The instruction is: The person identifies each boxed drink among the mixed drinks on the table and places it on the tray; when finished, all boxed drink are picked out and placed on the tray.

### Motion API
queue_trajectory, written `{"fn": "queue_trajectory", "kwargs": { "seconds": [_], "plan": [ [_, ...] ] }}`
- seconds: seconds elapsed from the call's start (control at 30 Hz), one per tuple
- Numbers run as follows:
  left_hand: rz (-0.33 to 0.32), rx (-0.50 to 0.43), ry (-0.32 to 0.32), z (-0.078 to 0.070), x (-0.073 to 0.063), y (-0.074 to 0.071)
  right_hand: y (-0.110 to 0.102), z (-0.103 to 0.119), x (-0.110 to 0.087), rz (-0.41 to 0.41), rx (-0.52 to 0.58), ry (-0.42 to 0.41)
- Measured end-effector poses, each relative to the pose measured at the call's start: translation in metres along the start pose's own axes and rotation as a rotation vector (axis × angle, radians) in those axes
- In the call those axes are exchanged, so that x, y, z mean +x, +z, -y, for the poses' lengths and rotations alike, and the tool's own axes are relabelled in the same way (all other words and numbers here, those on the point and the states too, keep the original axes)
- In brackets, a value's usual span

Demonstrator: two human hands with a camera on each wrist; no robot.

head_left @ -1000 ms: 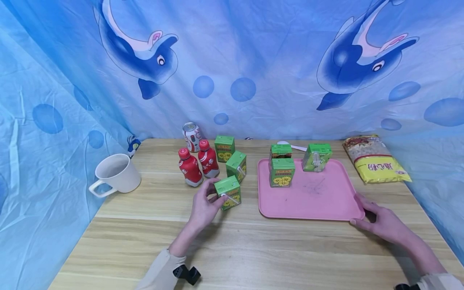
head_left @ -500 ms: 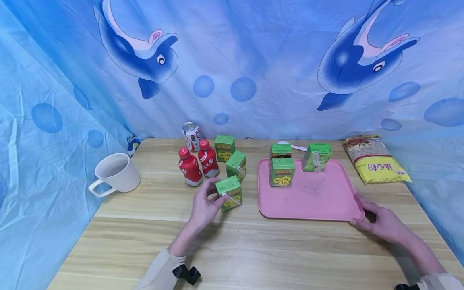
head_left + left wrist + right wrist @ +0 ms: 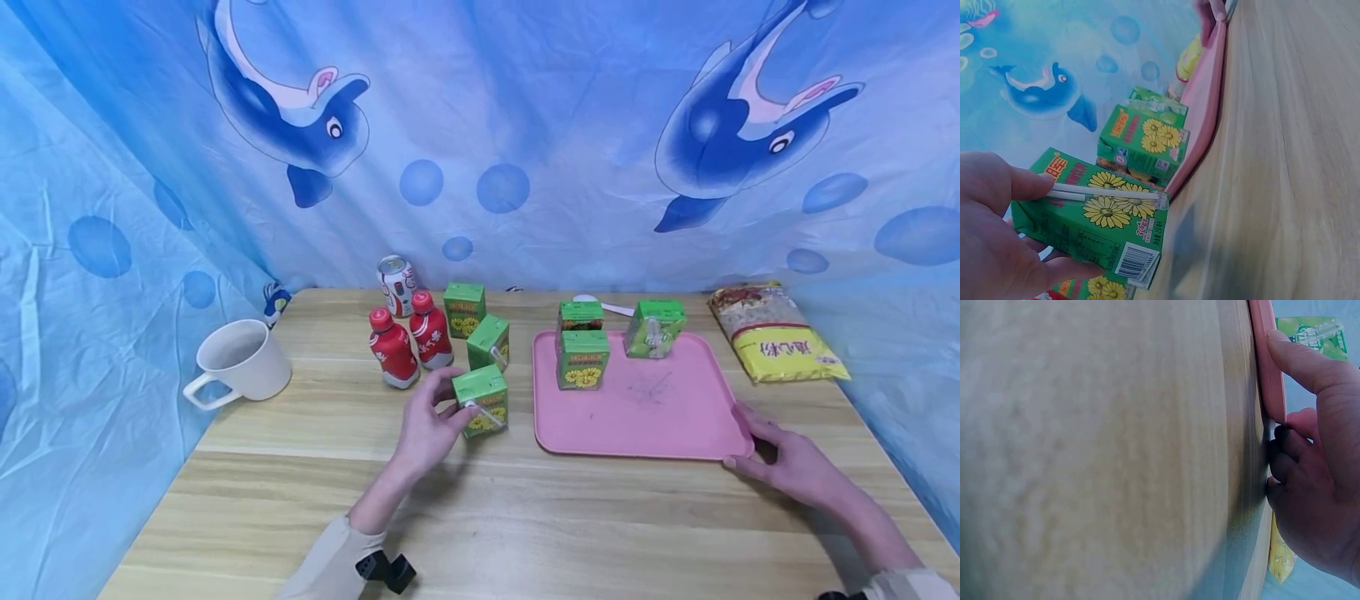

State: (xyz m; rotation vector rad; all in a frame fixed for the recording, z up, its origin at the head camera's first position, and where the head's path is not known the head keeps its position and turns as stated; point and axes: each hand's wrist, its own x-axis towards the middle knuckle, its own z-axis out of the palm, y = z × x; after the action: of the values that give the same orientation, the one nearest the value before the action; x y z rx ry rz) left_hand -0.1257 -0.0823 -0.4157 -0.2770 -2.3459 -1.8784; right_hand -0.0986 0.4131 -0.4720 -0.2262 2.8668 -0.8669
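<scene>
My left hand [image 3: 427,429] holds a green drink carton [image 3: 487,398] with yellow flowers between thumb and fingers. In the left wrist view, the thumb presses beside the white straw on the carton's front [image 3: 1107,219]. Two similar cartons, one angled [image 3: 488,342] and one farther back [image 3: 464,308], stand behind it. My right hand [image 3: 798,462] grips the near right corner of the pink tray [image 3: 645,429], thumb on its front side in the right wrist view. On the tray stand two flowered cartons, a front one [image 3: 582,362] and a partly hidden rear one [image 3: 581,315], plus a lighter green carton [image 3: 655,329].
Two red bottles [image 3: 393,350] and a drink can [image 3: 397,286] stand left of the cartons. A white mug [image 3: 243,358] is at the far left. A white spoon [image 3: 617,309] lies behind the tray, and a yellow food packet [image 3: 780,333] lies to its right.
My left hand has shifted the held carton slightly to the right, toward the tray. The right hand and the tray stay where they were.
</scene>
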Motion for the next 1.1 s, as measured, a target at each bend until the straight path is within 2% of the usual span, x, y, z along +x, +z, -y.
{"fn": "queue_trajectory", "kwargs": {
  "seconds": [0.27,0.53,0.87,1.1],
  "plan": [
    [0.042,0.001,0.0,-0.012,-0.004,0.008,0.005,-0.002,-0.006,0.004,-0.016,0.004],
    [0.096,-0.026,0.046,-0.026,0.004,0.022,0.004,-0.001,-0.004,-0.023,-0.016,-0.018],
    [0.169,-0.061,0.091,-0.041,0.013,0.05,-0.001,-0.001,0.002,-0.005,0.004,-0.005],
    [0.223,-0.06,0.113,-0.046,0.011,0.073,0.003,-0.004,0.0,-0.033,-0.002,-0.033]
  ]
}}
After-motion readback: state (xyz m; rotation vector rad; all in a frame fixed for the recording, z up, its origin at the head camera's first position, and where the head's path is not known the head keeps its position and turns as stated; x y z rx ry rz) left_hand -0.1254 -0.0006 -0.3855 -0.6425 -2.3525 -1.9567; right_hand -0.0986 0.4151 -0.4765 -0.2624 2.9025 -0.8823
